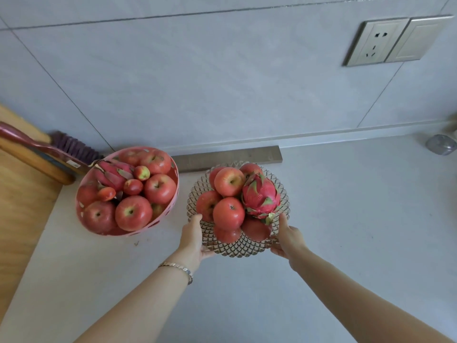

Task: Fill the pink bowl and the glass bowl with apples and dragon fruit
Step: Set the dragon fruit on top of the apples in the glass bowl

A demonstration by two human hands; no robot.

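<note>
Grey tiled wall at the back, with a socket plate upper right. Pale grey bench is seen below it; wide bare room on the right side and toward the near edge. Wooden surface borders the bench on the left, where a brush is laid. A flat grey strip lies along the wall foot, just behind the bowls.

Pink bowl sits at left near the wooden edge, heaped with apples and one dragon fruit. Glass bowl is placed centre, just beside the pink one but apart, holding apples with a dragon fruit on top at right.

Glass bowl is gripped from both sides. Left hand is pressed on the left wall, thumb on the rim, fingers curled under the base. Right hand is clamped on the right wall, thumb up at the rim, fingers under. A bracelet is worn on the left wrist.
</note>
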